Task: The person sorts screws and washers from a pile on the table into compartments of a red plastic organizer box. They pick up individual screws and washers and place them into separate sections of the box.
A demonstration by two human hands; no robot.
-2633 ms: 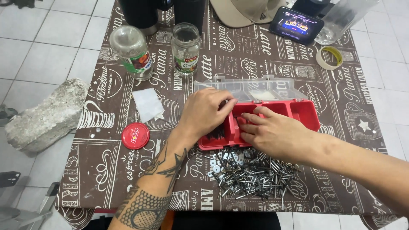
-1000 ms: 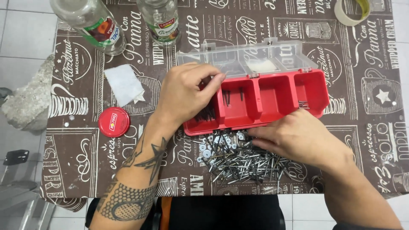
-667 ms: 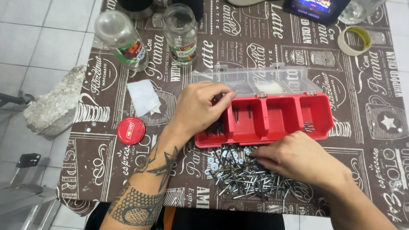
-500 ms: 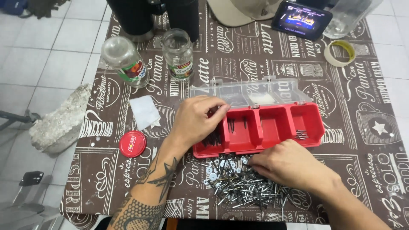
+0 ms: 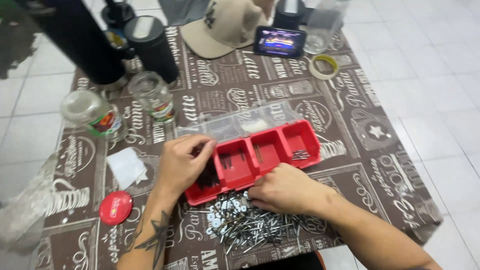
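Sorting | left hand (image 5: 181,165) fingers curled over red tray (image 5: 260,155) | right hand (image 5: 285,190) flat on screws (image 5: 250,225)

Your red plastic compartment tray (image 5: 260,155) sits mid-surface, the loose pile of metal screws and washers (image 5: 247,225) before it, two glass jars (image 5: 122,110) behind-left, probably a round red lid (image 5: 115,207) at left.

**Red, brown and silver on the table**

The compartment tray (image 5: 260,155) at centre is bright red, its open lid (image 5: 240,122) clear. The tablecloth (image 5: 350,125) is dark brown with cream lettering and cup motifs. The screw pile (image 5: 250,227) at the bottom gleams silver-grey. At lower left lies a red jar lid (image 5: 115,207); the cap (image 5: 222,25) at the top is beige.
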